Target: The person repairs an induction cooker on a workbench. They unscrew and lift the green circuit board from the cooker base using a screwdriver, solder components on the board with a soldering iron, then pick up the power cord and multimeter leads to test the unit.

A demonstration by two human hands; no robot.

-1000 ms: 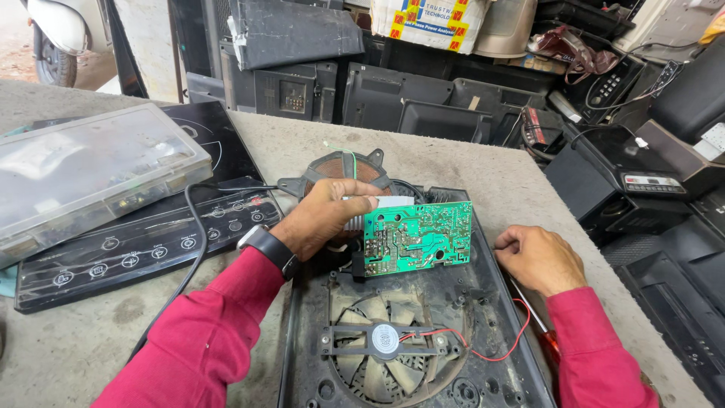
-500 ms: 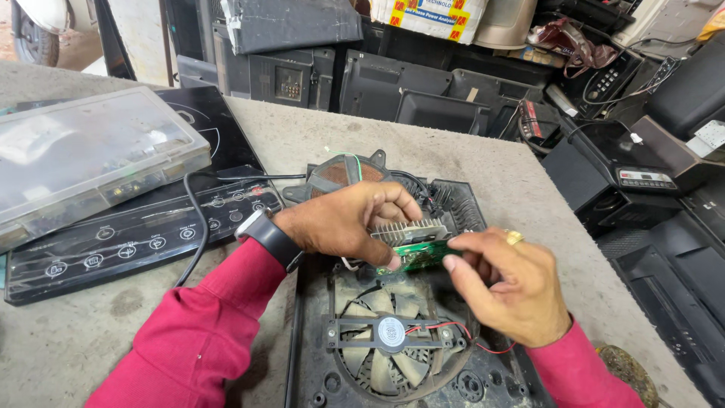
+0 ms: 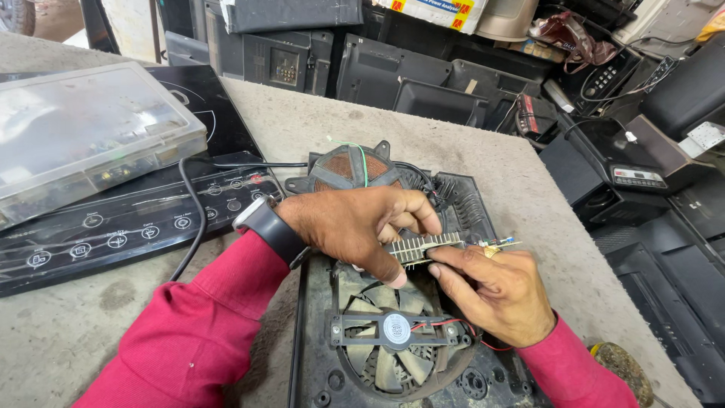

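Both hands are gripping the finned heat sink [image 3: 427, 248] and its board edge-on, at twelve o'clock of the fan [image 3: 395, 330]; left hand [image 3: 355, 227] and right hand [image 3: 495, 291] should be keeping fingers off solder joints.

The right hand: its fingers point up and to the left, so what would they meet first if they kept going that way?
Probably the finned heat sink the right hand pinches, then the left hand behind it.
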